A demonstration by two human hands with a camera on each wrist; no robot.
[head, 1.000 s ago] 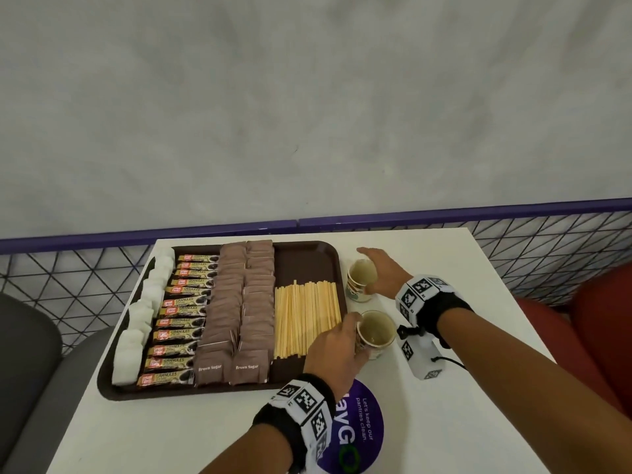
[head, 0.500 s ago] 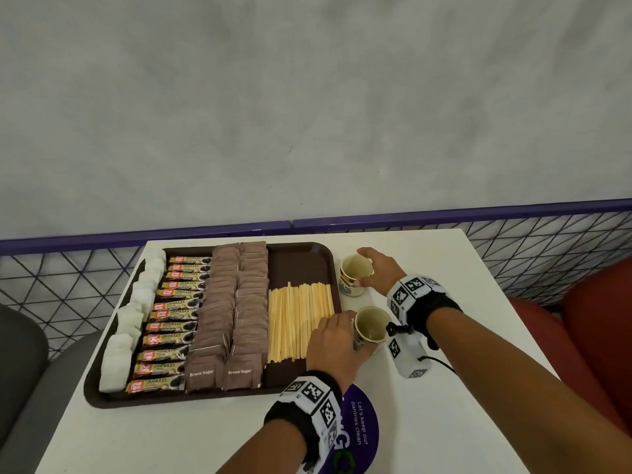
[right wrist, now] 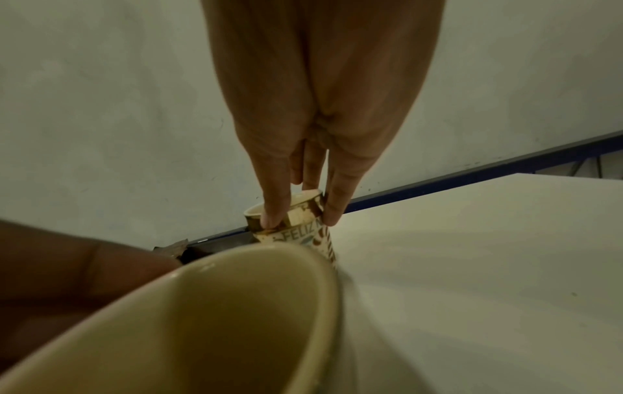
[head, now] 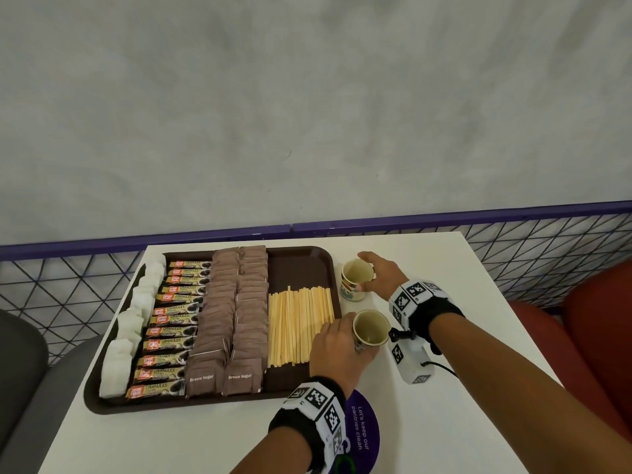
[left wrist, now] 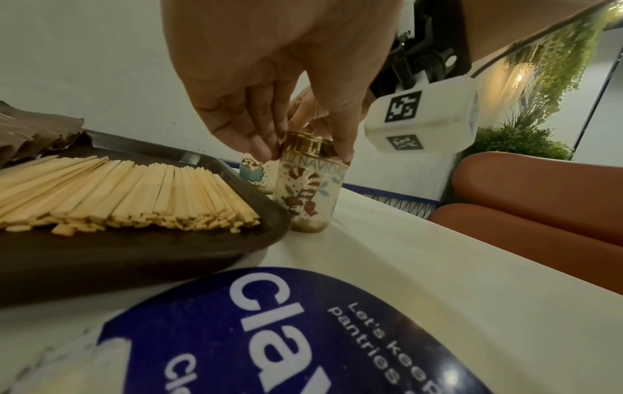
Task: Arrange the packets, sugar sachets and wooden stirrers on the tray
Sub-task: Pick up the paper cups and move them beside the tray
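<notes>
The left hand pinches the near patterned paper cup by its rim; the right hand pinches the far one. The pale wooden stirrers lie on the brown tray: light, stiff, best lifted bundled mid-length.

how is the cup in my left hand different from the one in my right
The near cup, gripped by your left hand, stands at the tray's near right corner beside the stirrers; the far cup, held by your right hand, stands by the tray's bare far end. In the left wrist view their prints differ. Both are upright, empty, on the table.
</notes>
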